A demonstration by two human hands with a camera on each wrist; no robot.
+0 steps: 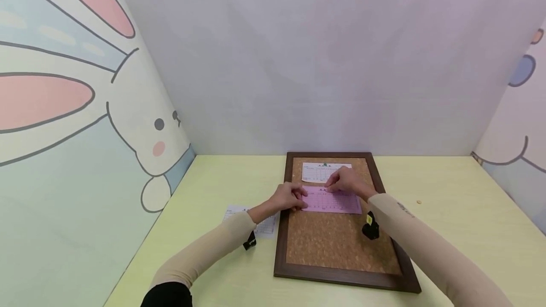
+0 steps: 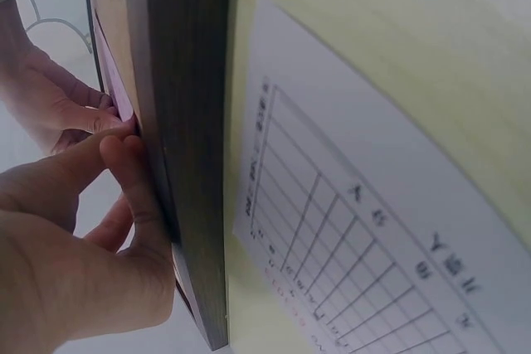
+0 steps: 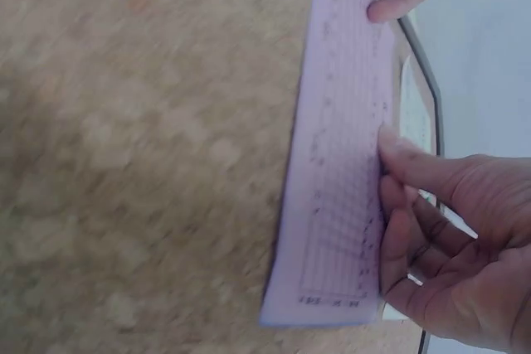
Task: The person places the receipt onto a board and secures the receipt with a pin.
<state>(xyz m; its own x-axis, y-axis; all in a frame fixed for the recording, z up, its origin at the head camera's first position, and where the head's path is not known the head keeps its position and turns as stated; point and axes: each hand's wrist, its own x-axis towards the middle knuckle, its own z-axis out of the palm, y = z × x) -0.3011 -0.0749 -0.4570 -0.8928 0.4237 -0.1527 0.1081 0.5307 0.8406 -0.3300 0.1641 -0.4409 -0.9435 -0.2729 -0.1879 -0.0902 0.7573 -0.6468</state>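
Observation:
A pink printed form lies across the middle of a dark-framed cork board. At the form's left edge, my left hand pinches the paper between thumb and fingertips. My right hand has its thumb and curled fingers at the upper edge, gripping the paper there; whether a pin is hidden in the fingers cannot be seen. In the right wrist view the pink form spans between both hands, its lower edge lying over the cork. Above it on the board is a white printed form, partly covered by my right hand.
Another white form lies on the pale yellow table left of the board, partly under my left forearm. A small gold-coloured round piece is on the table to the right. Black wrist devices hang beneath both forearms. A pale wall stands behind.

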